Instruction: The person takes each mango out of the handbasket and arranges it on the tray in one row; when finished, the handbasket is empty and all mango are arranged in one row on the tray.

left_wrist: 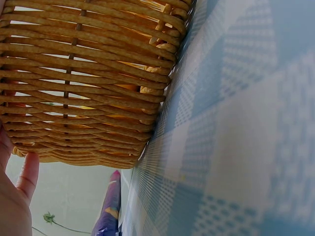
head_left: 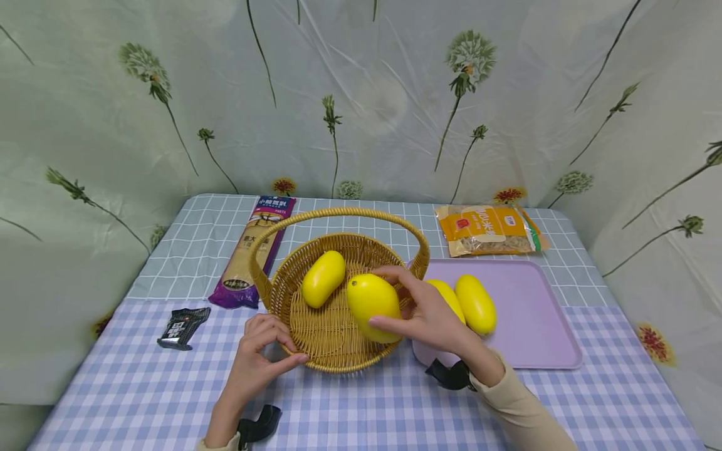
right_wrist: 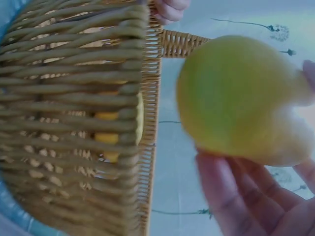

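Observation:
A round wicker basket [head_left: 338, 357] with a tall arched handle stands mid-table, one yellow mango [head_left: 324, 279] lying inside it. My right hand [head_left: 425, 310] grips a second mango [head_left: 373, 308] over the basket's right half; the right wrist view has this mango [right_wrist: 236, 98] above the rim, apart from the wicker. With thumb and fingers, my left hand [head_left: 259, 354] holds the basket's near-left rim. From the left wrist, the woven side [left_wrist: 83, 88] fills much of the view. Two more mangoes, one [head_left: 476, 304] partly beside the other [head_left: 447, 299], lie on a purple tray [head_left: 530, 338].
Left of the basket lies a long pasta packet [head_left: 248, 257], touching or close to it. A small black wrapped packet [head_left: 183, 327] sits farther left. Behind the tray is an orange food bag [head_left: 487, 230]. A floral curtain [head_left: 383, 125] hangs behind the checked tablecloth [head_left: 350, 419].

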{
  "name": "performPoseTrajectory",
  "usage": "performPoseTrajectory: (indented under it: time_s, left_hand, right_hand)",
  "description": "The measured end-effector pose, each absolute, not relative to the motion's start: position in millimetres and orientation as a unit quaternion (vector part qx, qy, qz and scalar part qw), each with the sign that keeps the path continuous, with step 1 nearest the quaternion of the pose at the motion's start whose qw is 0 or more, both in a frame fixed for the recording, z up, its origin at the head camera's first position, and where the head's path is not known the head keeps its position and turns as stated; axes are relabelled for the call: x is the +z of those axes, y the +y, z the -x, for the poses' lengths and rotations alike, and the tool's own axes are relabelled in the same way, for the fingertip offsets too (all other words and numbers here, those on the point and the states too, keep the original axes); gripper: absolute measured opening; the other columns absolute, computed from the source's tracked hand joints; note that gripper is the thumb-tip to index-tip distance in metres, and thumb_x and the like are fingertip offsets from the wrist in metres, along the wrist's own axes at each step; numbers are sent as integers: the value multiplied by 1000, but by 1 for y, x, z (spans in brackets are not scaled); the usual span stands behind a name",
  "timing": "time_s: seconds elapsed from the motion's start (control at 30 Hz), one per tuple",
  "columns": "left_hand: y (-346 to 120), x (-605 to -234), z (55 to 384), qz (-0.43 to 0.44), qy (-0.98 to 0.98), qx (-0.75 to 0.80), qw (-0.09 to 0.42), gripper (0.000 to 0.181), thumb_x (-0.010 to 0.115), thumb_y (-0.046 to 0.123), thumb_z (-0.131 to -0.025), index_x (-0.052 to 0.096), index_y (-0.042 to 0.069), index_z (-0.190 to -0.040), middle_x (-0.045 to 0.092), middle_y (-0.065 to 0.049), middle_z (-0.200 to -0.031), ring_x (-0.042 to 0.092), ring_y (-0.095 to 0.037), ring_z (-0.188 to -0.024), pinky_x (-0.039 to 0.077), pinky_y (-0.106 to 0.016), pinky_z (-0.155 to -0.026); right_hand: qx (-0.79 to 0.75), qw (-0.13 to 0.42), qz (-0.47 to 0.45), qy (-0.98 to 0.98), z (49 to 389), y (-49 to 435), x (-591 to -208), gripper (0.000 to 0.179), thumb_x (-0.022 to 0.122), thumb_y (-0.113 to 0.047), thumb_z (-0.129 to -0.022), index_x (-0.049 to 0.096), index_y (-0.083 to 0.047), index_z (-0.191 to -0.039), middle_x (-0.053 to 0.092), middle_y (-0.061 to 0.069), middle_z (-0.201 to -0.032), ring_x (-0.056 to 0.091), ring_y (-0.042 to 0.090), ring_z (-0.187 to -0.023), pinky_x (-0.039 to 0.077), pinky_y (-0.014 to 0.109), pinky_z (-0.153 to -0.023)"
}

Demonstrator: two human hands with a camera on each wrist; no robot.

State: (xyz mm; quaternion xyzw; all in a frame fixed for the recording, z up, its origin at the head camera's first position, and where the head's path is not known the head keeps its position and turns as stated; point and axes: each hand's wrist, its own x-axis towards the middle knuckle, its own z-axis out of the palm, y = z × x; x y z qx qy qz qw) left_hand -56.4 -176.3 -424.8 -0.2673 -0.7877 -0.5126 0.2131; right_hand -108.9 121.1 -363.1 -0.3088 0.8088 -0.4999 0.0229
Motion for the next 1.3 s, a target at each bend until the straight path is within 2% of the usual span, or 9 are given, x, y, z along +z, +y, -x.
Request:
performPoseTrajectory:
  time_s: [0.2, 0.37, 0.5, 0.73, 1.1, 1.3]
  left_hand:
    - [-177, -425, 57, 267, -789, -509, 214, 39, 85, -8, -50, 60, 15, -70, 58, 3, -78, 45, -14, -84, 24, -30, -90]
    - [-176, -425, 58, 268, -790, -508, 214, 39, 86, -7, -50, 60, 15, -70, 58, 2, -78, 45, -14, -84, 24, -30, -90]
    - [-176, -426, 58, 269, -789, -509, 215, 39, 86, -7, -50, 60, 15, -70, 58, 2, -78, 45, -14, -84, 24, -30, -89]
    - [-177, -426, 57, 261, -793, -508, 213, 39, 86, -6, -50, 60, 15, -70, 59, 3, -78, 45, -14, -84, 24, -30, -90]
    - [-177, -426, 58, 259, -793, -510, 208, 39, 86, -7, -51, 61, 16, -70, 59, 0, -77, 45, -14, -84, 24, -30, -91]
    - [-178, -427, 58, 263, -792, -510, 210, 39, 86, -7, -51, 61, 16, -70, 59, 0, -77, 45, -14, -85, 23, -31, -91]
  right_hand:
    - [-520, -5, 284, 805, 99, 132, -360, 66, 80, -5, -74, 47, -14, -130, 58, 2, -109, 56, 16, -72, 45, 28, -52]
    - [-535, -38, 280, 796, 88, 138, -346, 62, 78, 3, -71, 47, -3, -124, 58, 9, -103, 56, 16, -67, 45, 30, -52]
    - [-550, -61, 272, 788, 90, 150, -360, 65, 78, 1, -69, 46, -6, -126, 58, 8, -106, 57, 18, -73, 48, 31, -57]
    - [-569, -79, 245, 781, 94, 170, -380, 68, 76, 2, -70, 45, -10, -129, 51, 4, -121, 57, 23, -88, 51, 32, -70]
    - [-574, -115, 163, 794, 90, 195, -382, 62, 70, 8, -74, 43, -4, -129, 51, 3, -121, 56, 19, -91, 48, 25, -77]
    - [-559, -130, 104, 812, 91, 212, -385, 62, 69, 7, -79, 39, -4, -132, 50, 0, -118, 55, 16, -88, 47, 20, -74]
